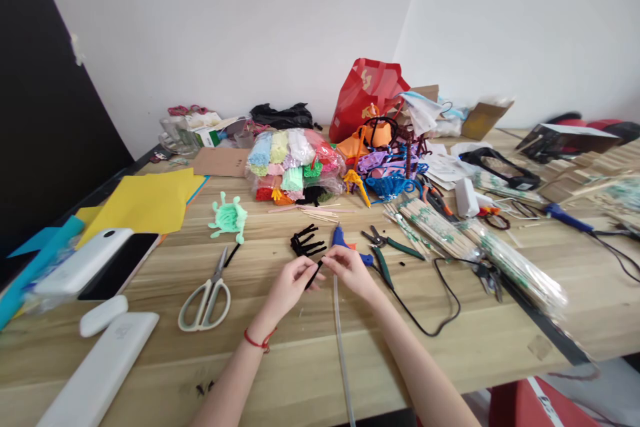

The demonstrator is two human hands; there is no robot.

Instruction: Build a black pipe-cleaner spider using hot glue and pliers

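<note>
My left hand [290, 283] and my right hand [350, 267] meet over the wooden table [320, 353]. Both pinch a short black pipe cleaner piece [315, 272] between their fingertips. Just beyond my fingers lies a black pipe-cleaner shape with several prongs [306, 242]. A blue glue gun [345, 240] rests right behind my right hand, with a clear glue stick [343, 340] running toward me from under that hand. A red string circles my left wrist.
White-handled scissors [206, 297] lie left of my hands, green pliers [387, 247] and a black cord [435, 307] right. A green fuzzy figure [229, 217], yellow paper [145, 203], phones and white cases [100, 263], bagged pipe cleaners [295, 163], stick bundles [480, 243] and a red bag [367, 97] fill the table.
</note>
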